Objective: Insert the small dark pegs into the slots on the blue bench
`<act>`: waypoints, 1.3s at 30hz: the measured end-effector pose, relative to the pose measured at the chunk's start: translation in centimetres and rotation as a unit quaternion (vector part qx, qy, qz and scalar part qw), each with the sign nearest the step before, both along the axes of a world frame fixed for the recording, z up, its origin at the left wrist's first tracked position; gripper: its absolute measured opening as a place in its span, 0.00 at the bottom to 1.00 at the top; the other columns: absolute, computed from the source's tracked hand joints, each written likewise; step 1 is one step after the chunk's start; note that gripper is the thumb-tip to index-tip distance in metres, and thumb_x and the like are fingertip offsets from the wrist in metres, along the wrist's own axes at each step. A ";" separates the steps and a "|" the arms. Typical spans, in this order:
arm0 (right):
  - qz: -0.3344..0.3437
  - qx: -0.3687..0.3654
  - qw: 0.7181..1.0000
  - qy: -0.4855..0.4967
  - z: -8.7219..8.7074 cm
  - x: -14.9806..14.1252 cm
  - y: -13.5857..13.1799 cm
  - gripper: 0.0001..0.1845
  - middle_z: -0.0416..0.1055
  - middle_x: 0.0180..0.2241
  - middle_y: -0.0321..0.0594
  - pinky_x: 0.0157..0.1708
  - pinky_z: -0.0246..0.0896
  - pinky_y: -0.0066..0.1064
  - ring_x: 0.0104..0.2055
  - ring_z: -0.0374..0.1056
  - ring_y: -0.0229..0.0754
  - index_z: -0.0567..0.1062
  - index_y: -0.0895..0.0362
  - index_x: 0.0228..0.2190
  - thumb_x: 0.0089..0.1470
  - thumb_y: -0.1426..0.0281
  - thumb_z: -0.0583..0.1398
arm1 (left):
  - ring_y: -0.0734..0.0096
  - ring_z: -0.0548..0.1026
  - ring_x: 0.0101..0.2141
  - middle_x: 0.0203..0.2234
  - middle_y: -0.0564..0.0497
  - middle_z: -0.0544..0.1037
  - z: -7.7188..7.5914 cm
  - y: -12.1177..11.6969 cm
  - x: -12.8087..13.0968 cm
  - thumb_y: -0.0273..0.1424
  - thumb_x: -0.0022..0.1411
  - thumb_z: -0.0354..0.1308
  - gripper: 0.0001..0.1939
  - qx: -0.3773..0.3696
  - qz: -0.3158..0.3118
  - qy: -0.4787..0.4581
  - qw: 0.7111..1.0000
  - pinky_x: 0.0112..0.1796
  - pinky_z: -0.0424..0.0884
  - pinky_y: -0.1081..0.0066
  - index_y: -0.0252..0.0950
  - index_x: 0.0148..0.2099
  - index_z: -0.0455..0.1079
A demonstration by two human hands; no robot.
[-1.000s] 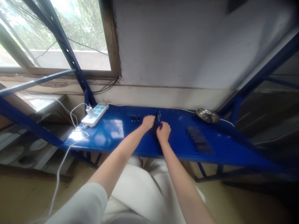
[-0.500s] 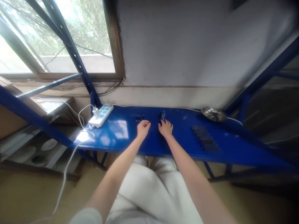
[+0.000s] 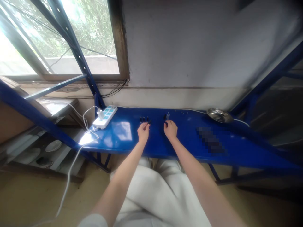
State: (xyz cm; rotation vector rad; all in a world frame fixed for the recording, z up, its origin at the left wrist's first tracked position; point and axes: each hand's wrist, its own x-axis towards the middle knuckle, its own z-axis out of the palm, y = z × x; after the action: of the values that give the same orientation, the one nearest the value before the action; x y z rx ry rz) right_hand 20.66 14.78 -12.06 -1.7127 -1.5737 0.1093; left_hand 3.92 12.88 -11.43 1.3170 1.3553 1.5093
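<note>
My left hand (image 3: 143,130) is over the blue table (image 3: 156,145), its fingertips pinched on a small dark stick-like piece (image 3: 149,122). Just beyond it, three short black cylinders (image 3: 144,119) stand in a row. My right hand (image 3: 171,130) is closed, thumb against fingers, around a small dark piece (image 3: 166,124) that is mostly hidden. Close beyond those fingers are another small black piece (image 3: 165,116) and some clear little pieces (image 3: 168,115). What kind of parts these are is too small to tell.
A white power strip (image 3: 105,117) with a plugged-in adapter lies at the table's left end, its cord hanging down. To the right are a shiny metal bowl (image 3: 219,115) and a blurred-out dark object (image 3: 211,141). Tiny bits (image 3: 183,112) lie near the wall.
My right hand's fingers, spread near the clear pieces before, have drawn back and curled in on a small dark piece. My left hand keeps its pinch, the dark stick showing more. The view shifts slightly.
</note>
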 end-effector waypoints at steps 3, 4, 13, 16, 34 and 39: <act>0.024 0.062 0.995 0.077 1.3 -0.6 -1.2 0.15 0.68 0.36 0.48 0.39 0.60 0.40 0.39 0.64 0.46 0.68 0.58 0.35 0.57 0.63 0.46 | 0.73 0.75 0.34 0.35 0.46 0.77 -0.3 -0.1 0.1 0.35 0.59 0.52 0.12 0.029 0.015 0.016 0.999 0.38 0.72 0.70 0.33 0.41 0.69; 0.034 0.069 0.991 0.112 1.7 -0.8 -1.5 0.15 0.68 0.34 0.47 0.37 0.61 0.38 0.36 0.65 0.45 0.67 0.58 0.36 0.57 0.62 0.46 | 0.72 0.75 0.35 0.36 0.45 0.77 -0.4 -0.2 0.1 0.35 0.59 0.52 0.13 0.037 0.017 0.022 0.999 0.39 0.72 0.70 0.34 0.42 0.69; 0.159 0.037 0.966 0.198 2.9 -1.9 -2.9 0.14 0.68 0.30 0.40 0.35 0.61 0.34 0.32 0.66 0.41 0.65 0.56 0.37 0.56 0.60 0.48 | 0.72 0.75 0.36 0.37 0.46 0.76 -0.9 -0.1 0.2 0.36 0.60 0.51 0.13 0.063 0.018 0.063 0.996 0.40 0.71 0.69 0.34 0.43 0.69; 0.175 0.035 0.965 0.193 3.0 -2.0 -3.0 0.14 0.68 0.29 0.40 0.35 0.62 0.34 0.32 0.66 0.41 0.65 0.56 0.36 0.56 0.59 0.48 | 0.73 0.75 0.34 0.36 0.46 0.77 -1.0 0.0 0.2 0.36 0.60 0.51 0.13 0.063 0.018 0.063 0.996 0.40 0.71 0.69 0.34 0.43 0.69; 0.223 -0.039 0.958 0.175 4.5 -0.9 -2.4 0.09 0.66 0.26 0.35 0.32 0.61 0.34 0.28 0.64 0.38 0.64 0.54 0.33 0.54 0.63 0.50 | 0.72 0.76 0.35 0.45 0.44 0.74 -0.2 -0.5 0.2 0.32 0.62 0.48 0.17 0.089 -0.004 0.057 0.994 0.40 0.72 0.70 0.37 0.52 0.66; 0.221 -0.022 0.956 0.190 4.3 -0.5 -1.9 0.09 0.66 0.26 0.35 0.32 0.61 0.34 0.28 0.64 0.37 0.64 0.55 0.33 0.53 0.63 0.50 | 0.72 0.76 0.36 0.44 0.45 0.75 -0.2 -0.7 0.4 0.32 0.63 0.47 0.18 0.112 -0.022 0.112 0.987 0.42 0.72 0.69 0.37 0.53 0.65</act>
State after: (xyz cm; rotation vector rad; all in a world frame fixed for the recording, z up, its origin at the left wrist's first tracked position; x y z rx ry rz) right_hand 20.14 12.83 -7.78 -1.2478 -1.6328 0.6637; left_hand 4.32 12.19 -11.68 1.6907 1.3111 1.5557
